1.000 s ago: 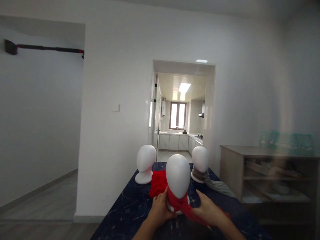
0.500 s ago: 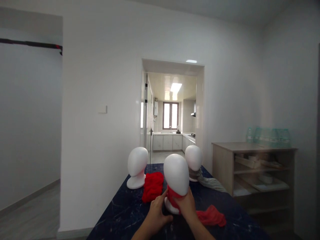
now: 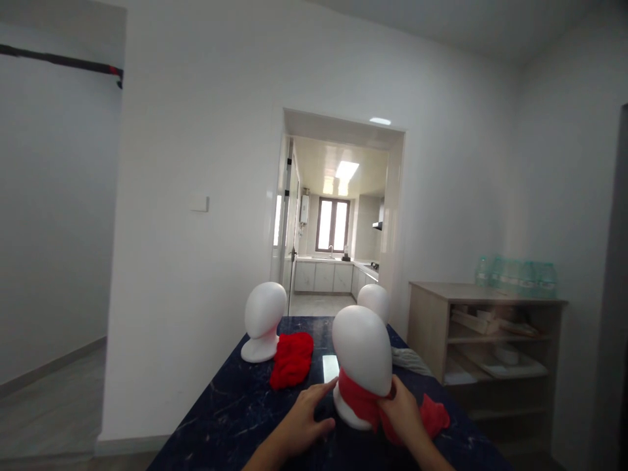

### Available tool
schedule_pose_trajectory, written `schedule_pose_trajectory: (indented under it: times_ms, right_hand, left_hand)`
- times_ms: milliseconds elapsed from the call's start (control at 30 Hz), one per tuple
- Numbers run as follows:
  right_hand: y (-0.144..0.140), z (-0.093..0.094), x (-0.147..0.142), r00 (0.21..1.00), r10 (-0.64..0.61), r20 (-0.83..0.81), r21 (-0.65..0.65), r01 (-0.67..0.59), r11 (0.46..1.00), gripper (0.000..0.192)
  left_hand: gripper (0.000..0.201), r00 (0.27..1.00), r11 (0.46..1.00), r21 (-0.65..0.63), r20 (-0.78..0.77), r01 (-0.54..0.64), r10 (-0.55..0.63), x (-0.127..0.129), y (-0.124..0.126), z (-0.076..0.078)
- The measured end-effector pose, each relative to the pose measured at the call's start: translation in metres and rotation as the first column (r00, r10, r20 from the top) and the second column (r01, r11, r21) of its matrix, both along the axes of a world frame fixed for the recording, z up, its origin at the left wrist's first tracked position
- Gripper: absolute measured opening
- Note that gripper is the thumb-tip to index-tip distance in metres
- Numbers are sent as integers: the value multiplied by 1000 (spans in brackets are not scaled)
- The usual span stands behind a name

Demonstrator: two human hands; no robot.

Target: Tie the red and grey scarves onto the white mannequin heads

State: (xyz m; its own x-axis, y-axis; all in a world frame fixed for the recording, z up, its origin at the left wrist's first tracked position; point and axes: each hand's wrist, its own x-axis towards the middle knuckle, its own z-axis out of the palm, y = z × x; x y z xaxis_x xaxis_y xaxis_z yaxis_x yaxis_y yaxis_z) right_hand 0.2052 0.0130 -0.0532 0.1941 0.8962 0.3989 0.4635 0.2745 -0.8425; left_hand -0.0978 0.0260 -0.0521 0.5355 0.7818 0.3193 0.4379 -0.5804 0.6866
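Near the tabletop's [image 3: 235, 405] right edge, my right hand [image 3: 403, 407] apparently pinches the wrapped red scarf [image 3: 360, 398]; left hand [image 3: 307, 415] spread.

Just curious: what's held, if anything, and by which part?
The right hand apparently holds the red scarf by its part beside the neck of the front mannequin head; the left hand is open.

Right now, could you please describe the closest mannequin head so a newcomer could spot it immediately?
On the dark blue marbled table, look between the left hand and right hand. The white mannequin head there is the nearest of three, set apart by the red scarf round its neck.
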Motion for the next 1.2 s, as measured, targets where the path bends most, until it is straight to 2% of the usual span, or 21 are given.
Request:
schedule_pose_trajectory:
  times_ms: [133, 200, 267, 400, 533, 600, 700, 767, 833, 900, 967, 1100, 1200]
  right_hand:
    - [1, 4, 2, 992, 126, -5, -24, -127, 992, 47]
    - [4, 8, 11, 990, 138, -16, -44, -138, 989, 50]
    - [5, 16, 29, 995, 98, -29, -28, -99, 995, 50]
    - [1, 41, 90, 999, -32, -26, -17, 31, 999, 42]
    - [-13, 78, 166, 985, -171, -20, -30, 171, 985, 44]
    - [-21, 101, 201, 950, -312, 29, 16, 312, 950, 45]
    - [-31, 137, 241, 794, -572, 207, 139, 555, 820, 48]
    - [-34, 156, 256, 681, -671, 294, 223, 633, 741, 51]
    - [-33, 165, 261, 635, -702, 323, 278, 646, 712, 53]
    - [-28, 160, 255, 646, -686, 334, 283, 625, 727, 55]
    - [-22, 142, 238, 682, -644, 348, 250, 594, 764, 56]
    - [-10, 83, 185, 777, -544, 318, 147, 526, 838, 55]
    - [-3, 44, 145, 826, -503, 255, 96, 496, 863, 51]
  left_hand:
    - [87, 1000, 1000, -18, 8, 7, -6, -2, -2, 0]
    - [87, 1000, 999, -35, 29, -1, 3, -4, -2, -1]
    - [87, 999, 999, -53, 51, -14, 17, -6, -1, -3]
    - [83, 996, 997, -54, 73, -46, 50, -7, 1, -6]
    - [80, 996, 997, -63, 69, -49, 54, -4, -1, -6]
    - [77, 996, 997, -63, 68, -50, 55, -3, -1, -6]
    - [73, 996, 997, -56, 68, -58, 62, -2, -1, -6]
    - [71, 996, 997, -49, 68, -60, 63, -2, -2, -6]
    - [70, 996, 997, -53, 64, -63, 67, -2, -2, -4]
    - [70, 996, 996, -62, 59, -69, 73, -3, -3, -2]
    - [69, 996, 995, -68, 53, -72, 76, -4, -4, 0]
    - [69, 996, 994, -74, 50, -74, 78, -5, -4, -1]
    - [67, 995, 994, -80, 46, -80, 84, -4, -3, -2]
